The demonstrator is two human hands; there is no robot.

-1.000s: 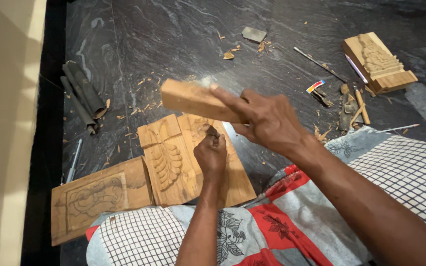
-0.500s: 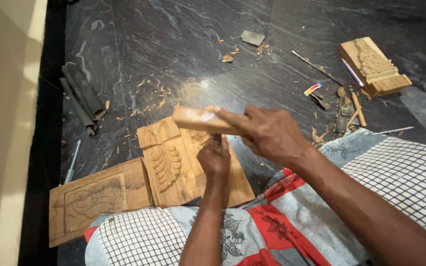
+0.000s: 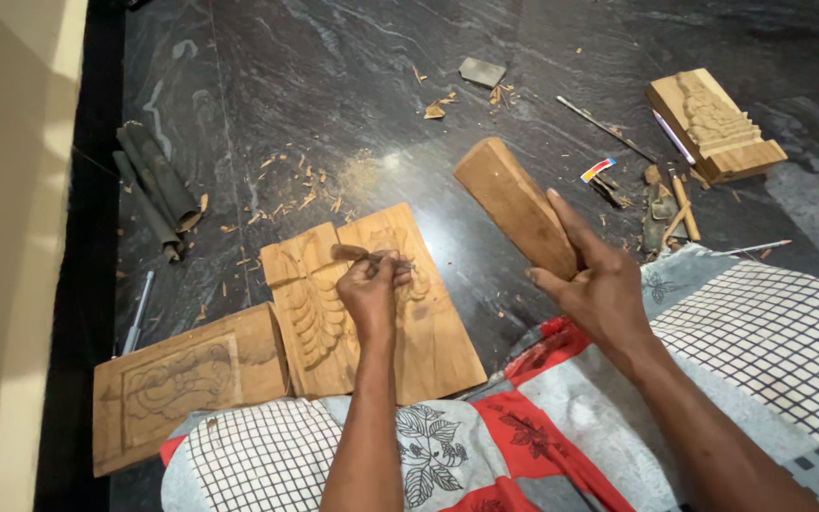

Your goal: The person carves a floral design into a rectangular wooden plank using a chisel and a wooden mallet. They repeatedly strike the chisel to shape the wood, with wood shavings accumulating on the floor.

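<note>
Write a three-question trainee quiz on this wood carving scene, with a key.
1. True or false: the right hand holds the wooden mallet block raised clear of the carved wooden panel.
2. What does the left hand hold against that panel?
A. a pencil
B. a chisel
C. a brush
3. Fill in: the second carved panel lies on the dark stone floor to the ____ of the one being worked.

Key: 1 true; 2 B; 3 left.
</note>
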